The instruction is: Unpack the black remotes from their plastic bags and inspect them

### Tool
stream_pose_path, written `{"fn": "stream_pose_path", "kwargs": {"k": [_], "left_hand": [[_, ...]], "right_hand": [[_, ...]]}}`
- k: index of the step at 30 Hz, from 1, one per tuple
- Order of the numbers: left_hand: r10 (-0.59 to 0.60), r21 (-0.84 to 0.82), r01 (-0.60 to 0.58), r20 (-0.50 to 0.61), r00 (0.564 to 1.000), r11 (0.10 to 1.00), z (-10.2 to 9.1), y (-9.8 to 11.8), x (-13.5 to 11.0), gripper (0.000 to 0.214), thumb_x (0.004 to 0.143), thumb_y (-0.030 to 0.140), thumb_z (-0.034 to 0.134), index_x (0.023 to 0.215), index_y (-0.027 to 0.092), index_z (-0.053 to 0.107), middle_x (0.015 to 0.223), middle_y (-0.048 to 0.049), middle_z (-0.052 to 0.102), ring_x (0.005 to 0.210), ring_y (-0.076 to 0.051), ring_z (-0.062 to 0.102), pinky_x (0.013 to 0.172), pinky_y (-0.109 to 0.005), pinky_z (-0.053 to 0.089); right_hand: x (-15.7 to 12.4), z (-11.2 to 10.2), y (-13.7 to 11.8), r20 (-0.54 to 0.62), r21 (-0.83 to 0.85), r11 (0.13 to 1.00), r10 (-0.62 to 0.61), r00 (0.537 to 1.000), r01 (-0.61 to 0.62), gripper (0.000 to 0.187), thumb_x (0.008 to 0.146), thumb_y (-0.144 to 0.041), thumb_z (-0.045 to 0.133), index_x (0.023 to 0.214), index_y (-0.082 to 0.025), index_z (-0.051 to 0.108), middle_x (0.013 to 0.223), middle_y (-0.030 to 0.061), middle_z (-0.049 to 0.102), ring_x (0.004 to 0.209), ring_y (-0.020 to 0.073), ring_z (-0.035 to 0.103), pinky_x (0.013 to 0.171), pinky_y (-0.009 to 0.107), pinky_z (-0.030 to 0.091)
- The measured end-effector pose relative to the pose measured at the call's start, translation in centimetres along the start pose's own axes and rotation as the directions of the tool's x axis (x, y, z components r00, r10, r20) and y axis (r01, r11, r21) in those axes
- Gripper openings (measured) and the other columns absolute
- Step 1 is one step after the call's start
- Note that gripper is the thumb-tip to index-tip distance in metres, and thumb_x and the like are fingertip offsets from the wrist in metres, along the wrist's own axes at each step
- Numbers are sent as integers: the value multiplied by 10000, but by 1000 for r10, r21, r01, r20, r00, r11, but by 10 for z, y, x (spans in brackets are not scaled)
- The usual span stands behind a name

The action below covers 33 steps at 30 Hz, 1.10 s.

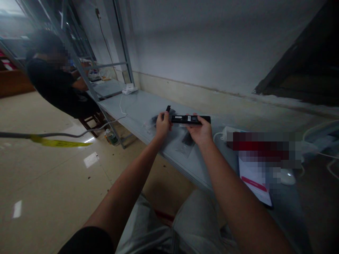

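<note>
My right hand grips a long black device that looks like a remote control, held level above the table. White labels show on its upward face. Fingers and thumb of my left hand are closed on a small black piece, perhaps a cover, whose upper end sticks up past the fingertips. This hand is close to the device's left end. Beneath my hands lie clear plastic bags; a dark item shows through one of them, and other dark items are partly hidden behind my left hand.
The grey table runs along the wall. At right are a white power strip, a phone or tablet and a white mouse. A cable crosses at left. A person sits beyond the metal frame; a bottle stands below.
</note>
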<state>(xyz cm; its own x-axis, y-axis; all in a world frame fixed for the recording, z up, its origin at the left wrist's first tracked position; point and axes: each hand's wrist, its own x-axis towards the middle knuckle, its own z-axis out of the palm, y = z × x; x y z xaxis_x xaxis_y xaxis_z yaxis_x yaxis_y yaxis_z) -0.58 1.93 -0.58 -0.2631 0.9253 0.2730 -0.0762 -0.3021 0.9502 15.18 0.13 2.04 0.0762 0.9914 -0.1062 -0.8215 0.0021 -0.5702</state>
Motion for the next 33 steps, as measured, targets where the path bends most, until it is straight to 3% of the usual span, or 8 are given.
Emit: {"fn": "stream_pose_path", "kwargs": {"k": [3,8,15,20,25,29,33], "left_hand": [[105,101,-110,47,993,989,0,-2,-2,387,916,515,588,1144,203,560,663,9,573,532,-124,542,544,-262,458],[272,254,-304,154,950,918,0,-4,-6,352,866,296,673,1201,220,592,917,-54,657,801,-174,620,794,-339,519],[306,322,-377,250,919,869,0,-1,-9,397,847,228,648,1241,207,609,877,-45,635,739,-169,568,774,-347,508],[293,346,-371,258,921,861,-1,0,-10,423,841,279,675,1254,200,627,762,-14,573,666,-151,520,723,-323,490],[274,270,-329,222,936,905,-1,0,-6,365,874,374,648,1196,205,679,766,-25,580,711,-164,545,750,-325,493],[148,104,-171,197,969,980,-1,-5,1,432,969,497,466,1187,193,682,693,-25,568,614,-147,532,627,-294,474],[12,36,-19,187,982,999,-5,-7,4,454,952,542,490,1102,151,664,547,17,477,443,-109,426,466,-256,354]], "right_hand": [[3,-1,0,3,18,1000,-14,1000,14,100,829,-173,546,889,-190,624,859,39,737,925,211,725,815,411,621],[5,-2,-2,-16,6,999,-52,999,52,108,859,-194,539,916,-198,630,918,66,745,953,210,721,818,407,617],[0,2,-4,42,-13,999,-34,999,34,149,853,-163,533,930,-210,652,929,43,743,961,183,720,856,383,613],[-2,3,-4,22,-48,998,-38,999,39,153,862,-167,535,955,-201,651,942,72,753,959,198,723,818,368,616],[0,2,-2,55,-53,997,-49,997,52,158,865,-177,539,974,-210,649,956,59,758,958,199,724,820,378,612],[2,0,1,74,-61,997,-50,996,54,166,861,-189,550,990,-218,651,951,49,758,947,202,723,811,394,615],[0,1,1,89,-58,997,-45,995,51,151,858,-192,549,971,-217,646,945,59,755,969,212,720,840,416,612]]}}
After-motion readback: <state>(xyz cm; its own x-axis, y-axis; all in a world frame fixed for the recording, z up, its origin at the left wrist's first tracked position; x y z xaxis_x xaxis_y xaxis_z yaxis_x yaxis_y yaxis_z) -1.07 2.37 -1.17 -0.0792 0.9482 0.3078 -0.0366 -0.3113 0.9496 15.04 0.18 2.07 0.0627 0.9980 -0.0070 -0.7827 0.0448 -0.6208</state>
